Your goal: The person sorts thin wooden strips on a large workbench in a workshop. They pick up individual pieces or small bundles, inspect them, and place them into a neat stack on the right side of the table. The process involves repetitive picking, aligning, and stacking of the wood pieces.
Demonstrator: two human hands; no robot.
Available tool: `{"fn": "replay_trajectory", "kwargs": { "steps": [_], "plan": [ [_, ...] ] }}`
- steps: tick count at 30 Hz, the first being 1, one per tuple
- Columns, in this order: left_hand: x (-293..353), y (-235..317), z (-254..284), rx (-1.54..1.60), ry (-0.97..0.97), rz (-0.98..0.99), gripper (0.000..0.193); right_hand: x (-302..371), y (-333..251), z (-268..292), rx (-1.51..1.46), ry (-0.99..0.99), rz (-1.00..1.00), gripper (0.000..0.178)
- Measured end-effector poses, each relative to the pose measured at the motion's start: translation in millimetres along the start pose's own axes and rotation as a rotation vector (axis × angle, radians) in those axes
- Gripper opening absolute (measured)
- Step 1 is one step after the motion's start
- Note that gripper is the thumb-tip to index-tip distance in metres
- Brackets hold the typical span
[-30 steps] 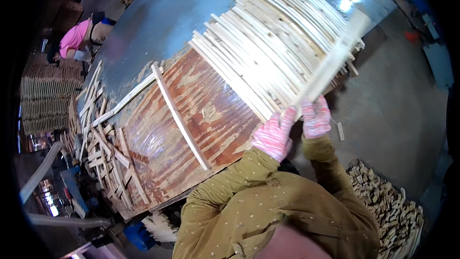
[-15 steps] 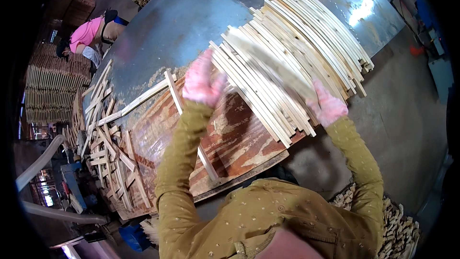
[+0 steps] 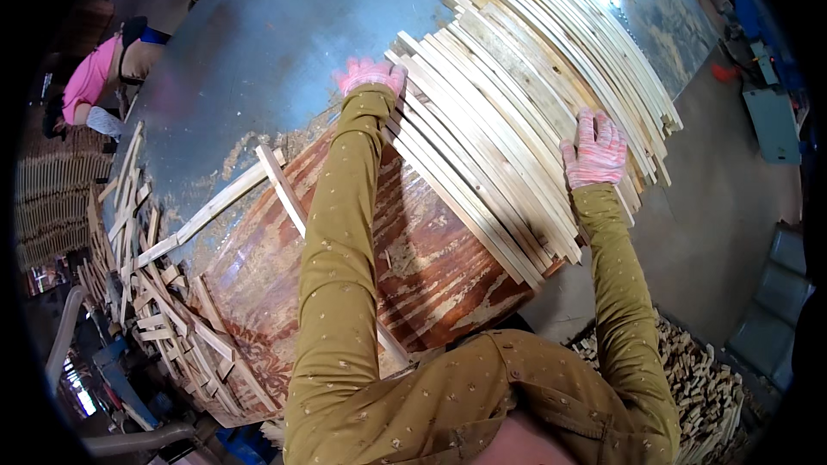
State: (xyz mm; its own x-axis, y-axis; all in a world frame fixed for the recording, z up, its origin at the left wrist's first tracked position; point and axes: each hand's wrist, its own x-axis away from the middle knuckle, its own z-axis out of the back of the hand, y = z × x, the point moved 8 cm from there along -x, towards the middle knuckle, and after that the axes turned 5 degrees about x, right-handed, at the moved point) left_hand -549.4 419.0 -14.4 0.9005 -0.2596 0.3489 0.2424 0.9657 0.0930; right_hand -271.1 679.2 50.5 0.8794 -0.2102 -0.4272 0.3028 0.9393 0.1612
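A row of pale wooden strips (image 3: pixel 491 138) lies side by side across the table, slanting from far left to near right. My left hand (image 3: pixel 370 76), in a pink striped glove, is open with fingers spread, at the far left ends of the strips. My right hand (image 3: pixel 596 151), gloved alike, rests open on the strips close to their near right ends, fingers stretched forward. Neither hand is wrapped round a strip. Left of the row, a single loose strip (image 3: pixel 282 189) runs partly under my left forearm, and another strip (image 3: pixel 211 211) meets it at an angle.
The table has a blue-grey metal top (image 3: pixel 284 43) and a worn reddish plywood part (image 3: pixel 439 267). Scrap pieces (image 3: pixel 185 327) are heaped at its left end. A person in pink (image 3: pixel 90 82) bends over at the far left. Cut wood pieces (image 3: pixel 698 387) are piled at the lower right.
A blurred strip that was moving between my hands now cannot be told apart from the row. Both hands have reached farther forward, and the right one has flattened onto the strips. The view has shifted.
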Motion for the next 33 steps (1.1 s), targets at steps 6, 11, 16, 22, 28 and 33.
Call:
{"fn": "replay_trajectory", "kwargs": {
  "steps": [6,11,16,22,28,33],
  "plan": [
    [46,19,29,0.128,0.231,-0.11,0.041,48,-100,11,-0.28,-0.198,0.205,0.074],
    [91,4,31,1.029,0.383,-0.283,0.045,70,-100,2,-0.493,-0.404,-0.022,0.067],
    [197,-59,48,0.463,0.563,0.172,0.078,49,-72,33,-0.425,-0.612,0.005,0.06],
    [330,-149,-59,0.395,0.342,0.749,0.113,-23,1,-30,-0.125,-0.464,-0.126,0.065],
    [377,-168,-163,0.47,0.312,0.781,0.067,-34,0,-27,-0.035,-0.131,-0.028,0.071],
    [396,-162,-172,1.324,0.364,0.635,0.043,21,-80,25,-0.676,-0.006,0.012,0.068]
  ]
}}
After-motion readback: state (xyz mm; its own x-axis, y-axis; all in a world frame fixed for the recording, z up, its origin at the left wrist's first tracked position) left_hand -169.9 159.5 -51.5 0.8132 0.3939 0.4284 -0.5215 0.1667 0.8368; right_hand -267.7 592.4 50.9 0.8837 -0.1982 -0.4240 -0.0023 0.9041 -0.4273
